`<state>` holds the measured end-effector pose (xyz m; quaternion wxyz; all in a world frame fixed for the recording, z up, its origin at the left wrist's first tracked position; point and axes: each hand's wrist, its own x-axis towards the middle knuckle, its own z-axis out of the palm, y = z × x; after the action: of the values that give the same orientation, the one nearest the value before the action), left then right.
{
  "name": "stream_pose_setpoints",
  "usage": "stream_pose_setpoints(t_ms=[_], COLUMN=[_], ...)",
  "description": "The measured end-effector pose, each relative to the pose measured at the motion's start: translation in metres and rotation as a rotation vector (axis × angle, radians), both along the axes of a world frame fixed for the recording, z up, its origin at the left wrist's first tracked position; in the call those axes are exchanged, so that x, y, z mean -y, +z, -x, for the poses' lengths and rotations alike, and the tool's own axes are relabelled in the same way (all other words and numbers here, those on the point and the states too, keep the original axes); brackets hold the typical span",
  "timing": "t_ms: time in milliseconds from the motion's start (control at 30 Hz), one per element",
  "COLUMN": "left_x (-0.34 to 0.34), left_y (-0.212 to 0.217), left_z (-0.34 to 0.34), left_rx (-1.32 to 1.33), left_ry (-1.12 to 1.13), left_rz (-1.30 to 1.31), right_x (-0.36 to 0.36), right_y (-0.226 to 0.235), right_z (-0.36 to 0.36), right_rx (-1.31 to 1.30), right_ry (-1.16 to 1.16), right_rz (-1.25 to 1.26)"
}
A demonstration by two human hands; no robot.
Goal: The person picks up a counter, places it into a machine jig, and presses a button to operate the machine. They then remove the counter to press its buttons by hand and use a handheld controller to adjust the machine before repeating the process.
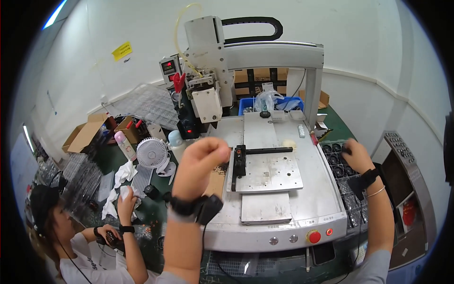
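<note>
Over the machine bed: the left hand [204, 158] is hovering, curled into a loose fist; whether it is holding anything I cannot tell.
Right side: the right hand [355, 156] is reaching into the black parts tray [336, 166], fingers closing on a small dark part.
Fixture plate [267, 171]: lying bare, nothing loaded yet.
Nearby: a co-worker [85, 236] is handling white cloths.

matt metal plate [269, 173], black plastic tray [336, 163]
</note>
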<state>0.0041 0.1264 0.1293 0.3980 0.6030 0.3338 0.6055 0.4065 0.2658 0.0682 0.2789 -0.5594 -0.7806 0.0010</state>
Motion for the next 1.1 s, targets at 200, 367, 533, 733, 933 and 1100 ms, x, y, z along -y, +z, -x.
stream_pose_setpoints(t_ms=[200, 367, 533, 733, 933, 1100], left_x=[-0.060, -0.062, -0.065, -0.058, 0.001, 0.028], left_y=[-0.055, -0.058, -0.053, -0.039, -0.022, -0.018], left_z=[0.009, 0.002, 0.010, 0.002, -0.011, -0.014], left_rx=[-0.029, -0.457, -0.529, -0.217, -0.392, -0.372], left_ry=[0.374, 0.343, 0.342, 0.431, 0.832, 0.832], left_rz=[0.122, 0.270, 0.270, 0.177, -0.571, -0.709], right_x=[0.058, 0.040, 0.033, 0.025, 0.024, 0.015], right_y=[0.066, 0.045, 0.035, 0.043, 0.055, 0.042], right_z=[0.192, 0.215, 0.231, 0.233, 0.250, 0.286], right_rx=[0.088, 0.220, 0.191, 0.188, 0.043, 0.229], right_ry=[0.726, 0.674, 0.701, 0.799, 0.493, 0.358], right_rz=[0.067, 0.115, 0.206, 0.237, 0.137, 0.124])
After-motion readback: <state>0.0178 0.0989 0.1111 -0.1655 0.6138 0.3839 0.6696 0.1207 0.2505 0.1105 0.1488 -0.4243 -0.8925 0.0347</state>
